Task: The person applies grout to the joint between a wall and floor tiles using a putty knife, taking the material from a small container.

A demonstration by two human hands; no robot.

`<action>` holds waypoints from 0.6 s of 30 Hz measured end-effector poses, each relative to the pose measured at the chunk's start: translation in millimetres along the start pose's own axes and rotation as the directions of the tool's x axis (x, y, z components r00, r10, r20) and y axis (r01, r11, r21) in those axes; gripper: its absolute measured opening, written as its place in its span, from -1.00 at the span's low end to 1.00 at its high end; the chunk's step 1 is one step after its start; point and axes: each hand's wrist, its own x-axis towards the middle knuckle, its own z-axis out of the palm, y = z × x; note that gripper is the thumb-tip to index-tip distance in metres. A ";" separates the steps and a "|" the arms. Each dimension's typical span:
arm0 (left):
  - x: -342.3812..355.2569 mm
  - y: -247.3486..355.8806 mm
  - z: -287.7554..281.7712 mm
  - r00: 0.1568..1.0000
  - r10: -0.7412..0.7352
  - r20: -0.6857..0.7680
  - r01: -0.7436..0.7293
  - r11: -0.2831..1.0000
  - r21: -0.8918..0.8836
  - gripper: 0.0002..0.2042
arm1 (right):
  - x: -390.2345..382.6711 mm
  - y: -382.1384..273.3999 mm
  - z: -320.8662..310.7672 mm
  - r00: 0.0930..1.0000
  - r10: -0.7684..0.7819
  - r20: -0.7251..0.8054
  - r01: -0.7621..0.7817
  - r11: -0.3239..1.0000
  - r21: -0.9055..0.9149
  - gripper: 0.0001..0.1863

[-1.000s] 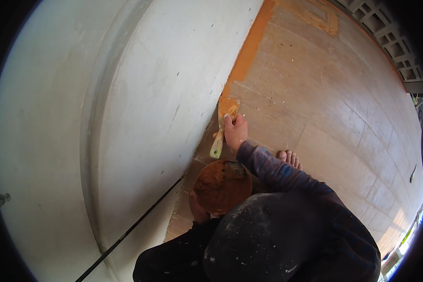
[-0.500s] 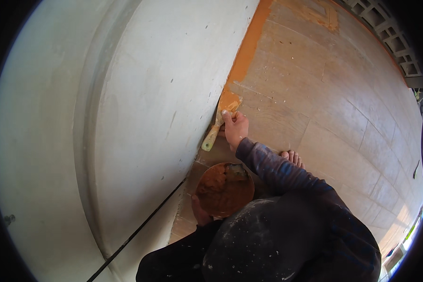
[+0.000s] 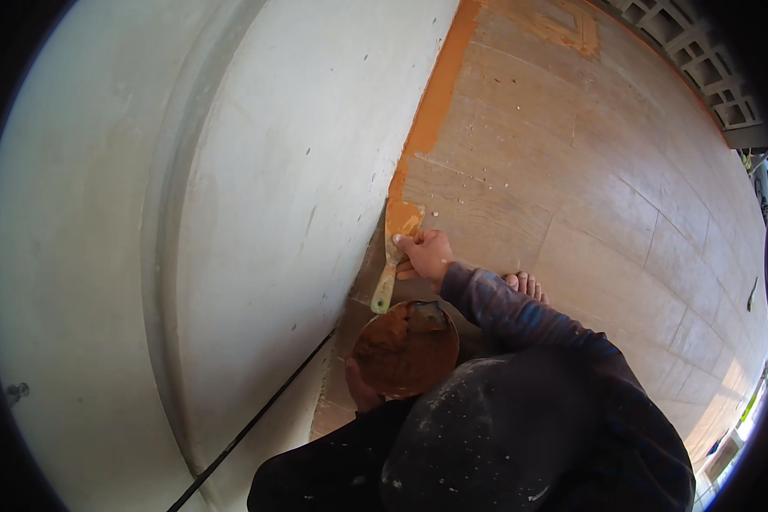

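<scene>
My right hand (image 3: 427, 256) grips a scraper (image 3: 383, 293) with a pale green handle, its orange-coated blade against the floor at the base of the white wall. An orange band (image 3: 438, 85) runs along that wall's foot, down to the blade. Just below the scraper is a round container (image 3: 405, 354) of reddish-orange paste, with a flat metal piece at its far rim. My left hand (image 3: 363, 381) holds the container by its left side, its fingers partly hidden.
The white wall (image 3: 282, 171) fills the left, with a dark rod (image 3: 247, 428) along its lower part. Wood-look tiles (image 3: 623, 256) extend rightward to lattice blocks (image 3: 691, 51). My bare foot (image 3: 527, 287) and dark-clothed knee (image 3: 486, 427) are beside the container.
My right hand and the scraper have moved back toward me along the wall's base, and the orange band reaches a little further down. My left hand stays on the container.
</scene>
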 end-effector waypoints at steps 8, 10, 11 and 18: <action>-1.5 -4.2 -2.5 1.000 -0.014 0.003 0.014 1.000 0.009 -0.43 | 26.1 -25.2 -32.5 0.983 -0.181 0.005 0.178 0.971 0.160 -0.72; -2.9 -2.7 -4.4 1.000 -0.014 0.003 0.014 1.000 0.009 -0.43 | 35.7 -35.8 -21.4 0.993 -0.119 -0.022 0.121 0.976 0.179 -0.74; -3.3 -4.3 -4.1 1.000 -0.019 -0.002 0.019 1.000 0.010 -0.43 | 34.3 -34.6 -17.1 0.993 -0.112 -0.024 0.114 0.977 0.179 -0.74; -3.0 -3.8 -3.3 1.000 -0.024 -0.008 0.024 1.000 0.019 -0.43 | -0.5 -14.6 -20.7 1.000 -0.017 0.006 0.017 0.998 0.058 -0.75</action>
